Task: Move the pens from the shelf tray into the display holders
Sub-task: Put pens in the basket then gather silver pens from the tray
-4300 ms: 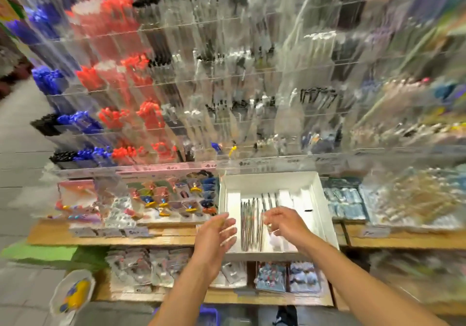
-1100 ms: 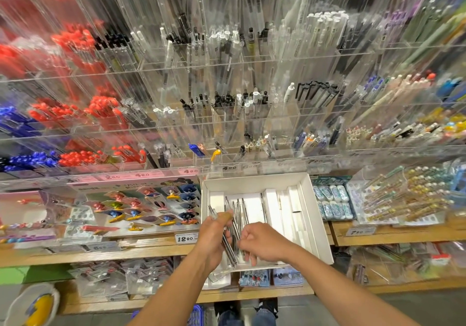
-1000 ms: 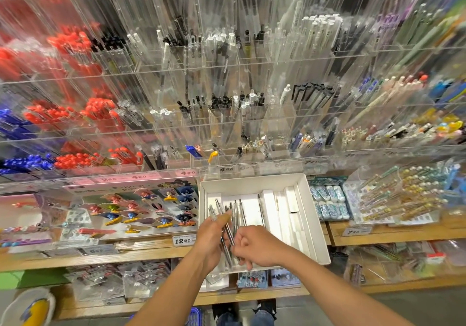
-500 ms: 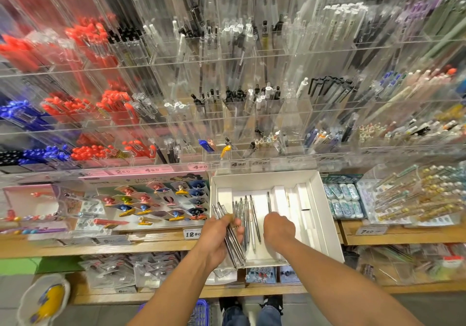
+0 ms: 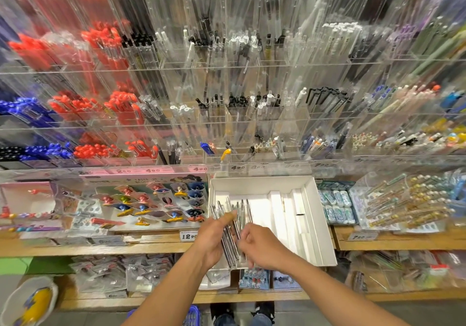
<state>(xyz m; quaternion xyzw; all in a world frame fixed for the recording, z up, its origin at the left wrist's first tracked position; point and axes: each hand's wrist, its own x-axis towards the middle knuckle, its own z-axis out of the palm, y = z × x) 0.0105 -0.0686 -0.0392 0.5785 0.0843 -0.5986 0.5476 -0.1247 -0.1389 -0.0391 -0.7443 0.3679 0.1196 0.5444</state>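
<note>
Over the white rectangular cardboard shelf tray, which rests on the wooden shelf, the left hand is closed around a fanned bundle of slim silver pens. The thumb presses across the barrels and the pen tips point up and away from the person. The right hand sits just beside the bundle with fingers curled toward its lower end; whether it grips a pen of its own cannot be determined. The bare part of the tray appears to hold no loose pens, only white dividers.

Judged step: gathering and squaring the bundle before lifting it to the clear acrylic display holders on the wall above.

Recommended technique:
- Align the barrels parallel, using the right hand to tap the lower ends flush.
- Maintain thumb pressure across all barrels; smooth metal is likely to slip.
- Confirm one common orientation before insertion.
- Select a compartment with free space, then lower the pens gradually.
</note>
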